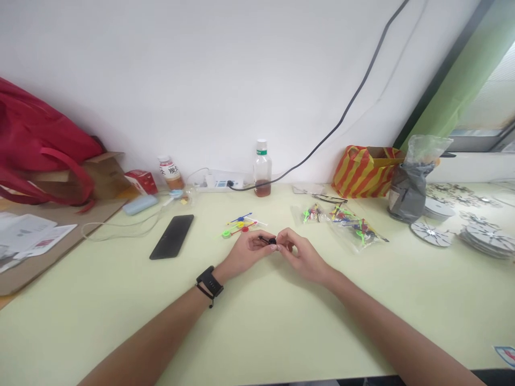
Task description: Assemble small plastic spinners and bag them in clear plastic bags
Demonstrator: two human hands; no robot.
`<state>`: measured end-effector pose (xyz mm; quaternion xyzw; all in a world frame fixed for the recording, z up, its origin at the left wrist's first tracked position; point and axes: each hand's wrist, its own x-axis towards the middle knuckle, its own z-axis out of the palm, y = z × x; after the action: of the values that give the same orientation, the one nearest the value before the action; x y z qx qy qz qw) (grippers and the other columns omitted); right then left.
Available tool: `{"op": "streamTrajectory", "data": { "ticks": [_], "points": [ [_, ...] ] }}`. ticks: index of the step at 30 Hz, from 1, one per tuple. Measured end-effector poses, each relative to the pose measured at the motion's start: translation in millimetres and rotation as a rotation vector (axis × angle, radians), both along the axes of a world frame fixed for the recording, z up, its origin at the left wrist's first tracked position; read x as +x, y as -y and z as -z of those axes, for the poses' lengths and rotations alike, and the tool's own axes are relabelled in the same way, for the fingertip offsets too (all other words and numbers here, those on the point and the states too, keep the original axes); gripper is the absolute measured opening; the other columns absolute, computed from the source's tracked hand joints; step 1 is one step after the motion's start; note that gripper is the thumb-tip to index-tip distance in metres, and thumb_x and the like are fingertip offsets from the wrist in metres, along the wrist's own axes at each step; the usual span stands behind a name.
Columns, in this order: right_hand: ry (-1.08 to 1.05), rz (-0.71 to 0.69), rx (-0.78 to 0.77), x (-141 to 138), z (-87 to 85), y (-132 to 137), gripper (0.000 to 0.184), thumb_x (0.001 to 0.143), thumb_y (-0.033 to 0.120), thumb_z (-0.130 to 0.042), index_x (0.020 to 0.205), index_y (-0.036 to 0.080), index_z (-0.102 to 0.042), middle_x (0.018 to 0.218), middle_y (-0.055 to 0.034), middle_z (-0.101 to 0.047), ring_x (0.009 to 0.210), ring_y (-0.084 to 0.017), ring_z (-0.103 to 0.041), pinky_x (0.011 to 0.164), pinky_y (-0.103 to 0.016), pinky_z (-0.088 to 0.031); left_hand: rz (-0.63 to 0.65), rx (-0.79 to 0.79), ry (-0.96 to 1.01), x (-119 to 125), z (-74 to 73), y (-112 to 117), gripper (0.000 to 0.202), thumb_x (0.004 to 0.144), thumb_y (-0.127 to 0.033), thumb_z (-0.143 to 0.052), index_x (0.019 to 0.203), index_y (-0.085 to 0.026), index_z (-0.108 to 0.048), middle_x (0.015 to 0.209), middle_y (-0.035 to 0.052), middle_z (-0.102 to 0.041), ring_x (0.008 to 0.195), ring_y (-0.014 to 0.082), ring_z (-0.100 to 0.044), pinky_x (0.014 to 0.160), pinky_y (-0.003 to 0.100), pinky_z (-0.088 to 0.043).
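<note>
Both of my hands meet above the table, around a small black plastic spinner arrow with a round hub. My left hand is closed on it, its thin end lying towards the fingers. The fingers of my right hand pinch at the hub's right side; the exact contact is partly hidden. Just beyond my left hand lies a loose group of spinner arrows in blue, yellow, white, red and green. To the right of my hands rest clear bags of similar coloured arrows.
A phone lies to the left, near a cable and a drink bottle. Another bottle stands by the power strip. At right are a striped bag, a grey bag and stacked discs. Glasses lie behind the clear bags.
</note>
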<state>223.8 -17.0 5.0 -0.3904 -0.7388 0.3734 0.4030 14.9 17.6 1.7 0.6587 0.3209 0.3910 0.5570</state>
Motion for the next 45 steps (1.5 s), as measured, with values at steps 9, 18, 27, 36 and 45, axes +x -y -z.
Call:
{"op": "streamTrajectory", "data": {
  "ticks": [9,18,27,36,45],
  "points": [
    [-0.231,-0.007,-0.183,5,7.3,-12,0.024,0.098,0.044,-0.063,0.109,0.024,-0.054,0.083,0.0021,-0.055,0.072,-0.015,-0.047,0.066,-0.028,-0.038,-0.09,0.313,-0.15,-4,-2.3,3,0.025,0.089,-0.032,-0.078,0.11,-0.018,-0.077,0.104,0.0097,-0.077,0.091,0.0205,-0.074,0.086,0.034,-0.061],
    [-0.304,0.015,-0.261,6,2.5,-14,0.024,0.092,0.043,-0.069,0.102,0.022,-0.065,0.095,-0.0031,-0.062,0.079,-0.016,-0.054,0.068,-0.029,-0.041,-0.134,0.658,-0.302,-6,-5.3,5,0.021,0.092,-0.023,-0.073,0.113,-0.023,-0.077,0.098,0.0065,-0.077,0.088,0.0199,-0.071,0.083,0.034,-0.055],
    [-0.335,0.006,-0.291,5,2.7,-14,0.022,0.089,0.039,-0.072,0.1,0.021,-0.067,0.09,-0.0026,-0.064,0.072,-0.014,-0.053,0.065,-0.03,-0.044,-0.112,0.668,-0.286,-5,-1.7,6,0.023,0.094,-0.019,-0.071,0.115,-0.025,-0.077,0.104,0.0068,-0.077,0.093,0.0207,-0.071,0.085,0.036,-0.055],
    [-0.337,0.054,-0.336,6,0.5,-14,0.028,0.079,0.035,-0.08,0.099,0.021,-0.066,0.083,0.0011,-0.059,0.071,-0.014,-0.052,0.064,-0.028,-0.042,-0.068,0.53,-0.252,-5,-7.3,8,0.013,0.092,-0.025,-0.073,0.102,-0.019,-0.079,0.09,0.0073,-0.076,0.077,0.018,-0.07,0.074,0.032,-0.056],
    [-0.316,0.056,-0.308,7,0.6,-15,0.031,0.082,0.044,-0.078,0.099,0.021,-0.066,0.083,0.0006,-0.057,0.07,-0.014,-0.052,0.066,-0.03,-0.043,0.084,0.107,-0.108,-2,-11.0,11,0.026,0.09,-0.038,-0.076,0.103,-0.016,-0.076,0.094,0.0098,-0.075,0.082,0.019,-0.069,0.077,0.033,-0.057]
  ]
}}
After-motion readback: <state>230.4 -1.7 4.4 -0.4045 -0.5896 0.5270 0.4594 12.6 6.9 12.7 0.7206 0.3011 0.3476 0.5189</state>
